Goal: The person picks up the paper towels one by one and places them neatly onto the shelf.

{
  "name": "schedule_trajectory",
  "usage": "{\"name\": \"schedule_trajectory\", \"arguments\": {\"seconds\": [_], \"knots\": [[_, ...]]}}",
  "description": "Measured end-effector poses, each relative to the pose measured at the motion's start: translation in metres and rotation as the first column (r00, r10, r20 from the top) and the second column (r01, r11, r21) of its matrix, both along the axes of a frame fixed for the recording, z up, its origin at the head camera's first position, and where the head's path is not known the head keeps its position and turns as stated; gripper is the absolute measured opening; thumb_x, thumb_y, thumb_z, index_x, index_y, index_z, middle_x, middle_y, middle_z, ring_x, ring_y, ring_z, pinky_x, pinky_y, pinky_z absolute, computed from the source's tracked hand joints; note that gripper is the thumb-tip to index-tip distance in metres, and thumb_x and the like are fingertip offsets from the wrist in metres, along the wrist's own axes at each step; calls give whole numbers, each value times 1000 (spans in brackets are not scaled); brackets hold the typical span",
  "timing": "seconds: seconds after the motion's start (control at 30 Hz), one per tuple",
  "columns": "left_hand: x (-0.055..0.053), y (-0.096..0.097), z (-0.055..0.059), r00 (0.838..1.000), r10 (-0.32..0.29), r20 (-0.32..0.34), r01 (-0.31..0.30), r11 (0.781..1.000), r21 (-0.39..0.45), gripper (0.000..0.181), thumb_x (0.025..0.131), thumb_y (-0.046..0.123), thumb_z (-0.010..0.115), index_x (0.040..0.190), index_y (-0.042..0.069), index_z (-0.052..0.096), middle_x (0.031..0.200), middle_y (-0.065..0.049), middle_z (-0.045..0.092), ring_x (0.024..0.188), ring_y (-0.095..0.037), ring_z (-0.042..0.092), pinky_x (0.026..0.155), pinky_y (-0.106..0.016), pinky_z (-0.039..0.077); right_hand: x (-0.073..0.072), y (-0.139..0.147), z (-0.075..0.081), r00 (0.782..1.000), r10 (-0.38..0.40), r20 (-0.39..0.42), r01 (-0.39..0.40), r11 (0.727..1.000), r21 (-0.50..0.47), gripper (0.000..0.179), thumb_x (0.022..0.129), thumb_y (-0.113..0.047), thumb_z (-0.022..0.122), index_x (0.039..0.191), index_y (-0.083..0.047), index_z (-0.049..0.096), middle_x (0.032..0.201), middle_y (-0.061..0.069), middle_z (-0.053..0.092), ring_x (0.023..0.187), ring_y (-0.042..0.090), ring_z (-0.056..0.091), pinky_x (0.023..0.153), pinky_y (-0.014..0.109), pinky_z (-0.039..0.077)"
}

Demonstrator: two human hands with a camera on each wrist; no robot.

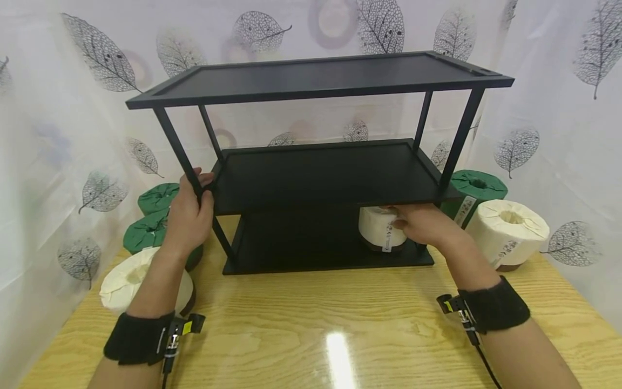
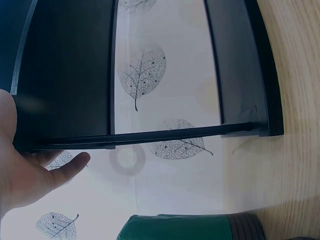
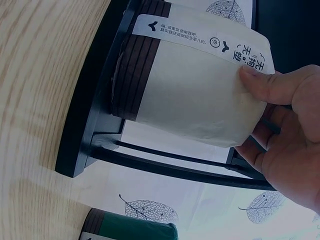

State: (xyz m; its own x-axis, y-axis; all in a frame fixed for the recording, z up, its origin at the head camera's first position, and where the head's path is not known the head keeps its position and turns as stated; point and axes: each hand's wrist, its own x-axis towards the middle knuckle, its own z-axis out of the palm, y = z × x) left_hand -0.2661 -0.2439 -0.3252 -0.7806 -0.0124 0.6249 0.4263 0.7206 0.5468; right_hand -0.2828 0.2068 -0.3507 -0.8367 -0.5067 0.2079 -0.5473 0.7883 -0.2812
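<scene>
A black shelf rack [image 1: 320, 173] with several levels stands on the wooden table. At its left front post, my left hand [image 1: 189, 221] grips the rack near the middle shelf's edge, with thumb and fingers on either side of the post. On the right end of the bottom shelf, a cream paper-wrapped toilet roll [image 1: 376, 229] with a brown base and a white label sits upright. My right hand [image 3: 295, 120] holds that roll by its top, thumb on the label side and fingers on the far side. The middle shelf partly hides this grasp in the head view.
Right of the rack stand a green wrapped roll [image 1: 478, 186] and a cream wrapped roll [image 1: 510, 232]. To the left are green rolls [image 1: 146, 231] and another cream roll [image 1: 119, 281], partly behind my left forearm. A leaf-patterned curtain [image 1: 301, 32] hangs behind.
</scene>
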Motion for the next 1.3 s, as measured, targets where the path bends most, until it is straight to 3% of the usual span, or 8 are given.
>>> {"name": "schedule_trajectory", "arguments": {"seconds": [0.33, 0.5, 0.6, 0.73, 1.1, 1.3], "knots": [[0, -1, 1, 1000, -6, -4, 6, 1000, 4, 41, 99, 6, 40, 137, -11, 40, 138, -26, 57, 132, -45, 49, 107, -59, 37, 5, 5, 13, 1000, -24, -7, 24, 997, 68, 54, 91, -8, 66, 142, -2, 49, 137, 22, 53, 121, 39, 57, 102, 58, 44], [0, -1, 3, 1000, -8, -16, 9, 1000, 5, 42, 99, 5, 40, 137, -11, 40, 138, -25, 57, 133, -45, 50, 107, -59, 37, 7, 3, 17, 997, -71, 7, 69, 991, 110, 52, 93, -3, 58, 143, -1, 45, 136, 24, 51, 113, 37, 57, 97, 56, 46], [-1, -1, 4, 1000, -12, -8, 12, 1000, 4, 42, 99, 6, 40, 137, -11, 40, 138, -25, 57, 133, -44, 49, 107, -59, 37, 6, 1, 13, 996, -84, -10, 85, 987, 134, 51, 93, -1, 59, 143, -3, 47, 135, 24, 52, 109, 37, 59, 92, 54, 48], [-1, -1, 3, 1000, -14, 7, 14, 1000, 8, 42, 100, 6, 40, 137, -12, 39, 138, -25, 57, 133, -44, 49, 108, -59, 37, 5, 0, 10, 995, -88, -36, 92, 988, 124, 55, 90, 1, 65, 143, -5, 50, 138, 24, 51, 115, 40, 59, 94, 56, 48], [2, -1, 2, 1000, -10, 7, 10, 1000, 17, 42, 99, 4, 41, 138, -11, 40, 139, -24, 56, 135, -43, 48, 108, -58, 36, 5, -1, 7, 993, -65, -94, 76, 990, 118, 49, 85, 4, 66, 132, -7, 60, 126, 19, 60, 98, 31, 60, 84, 49, 50], [1, 0, 1, 1000, -13, 1, 13, 1000, 16, 43, 99, 4, 41, 139, -10, 39, 138, -24, 57, 133, -43, 49, 108, -58, 37, 5, -2, 6, 993, -89, -80, 98, 989, 111, 51, 86, 2, 69, 135, -8, 59, 129, 18, 59, 106, 32, 62, 90, 52, 51]]}}
